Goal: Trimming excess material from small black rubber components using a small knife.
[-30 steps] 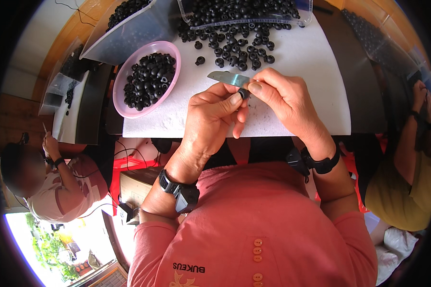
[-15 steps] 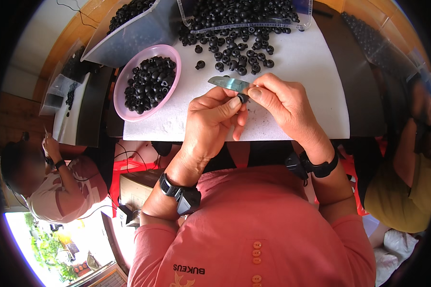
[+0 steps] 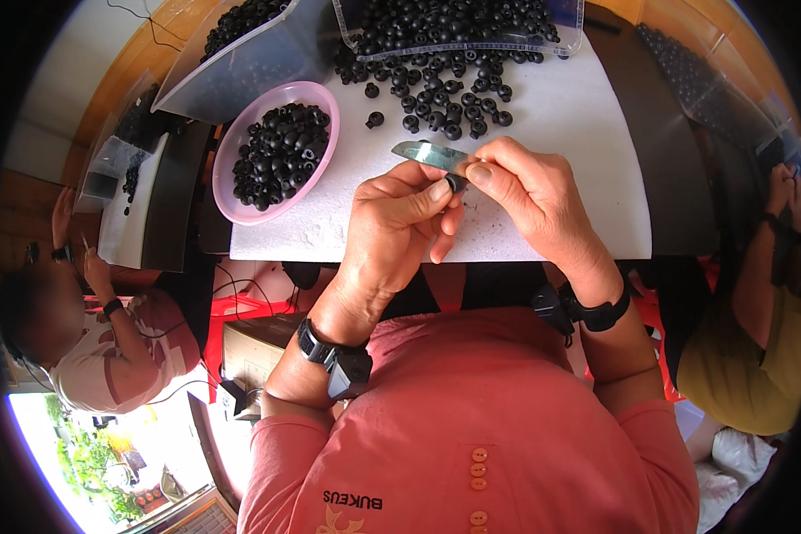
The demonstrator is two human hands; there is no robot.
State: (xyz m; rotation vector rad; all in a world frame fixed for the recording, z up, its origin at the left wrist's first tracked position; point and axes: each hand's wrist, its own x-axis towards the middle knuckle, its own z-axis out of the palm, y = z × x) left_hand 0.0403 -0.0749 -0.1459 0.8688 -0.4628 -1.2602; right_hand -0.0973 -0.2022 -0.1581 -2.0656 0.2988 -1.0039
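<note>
Over the front part of the white board (image 3: 543, 218), my left hand (image 3: 393, 218) pinches a small round black part (image 3: 456, 182) between thumb and fingers. My right hand (image 3: 529, 191) grips a knife (image 3: 430, 157) with a short metal blade pointing left. The blade lies just above the black part, close to my left fingertips; whether its edge touches the part is hard to see. Beyond my hands, several loose black parts (image 3: 452, 114) are scattered on the board. A pink bowl (image 3: 225, 178) to the left is filled with the same kind of part.
A clear bin (image 3: 463, 49) full of black parts stands at the far edge, with a grey-blue bin (image 3: 240, 84) beside it at the left. Dark crumbs dot the board near my hands. Other people sit at left (image 3: 133, 347) and right (image 3: 730, 365).
My hands keep nearly the same hold on the knife and the black part, with only a slight shift. The person at left has raised a hand; the person at right has moved their hands.
</note>
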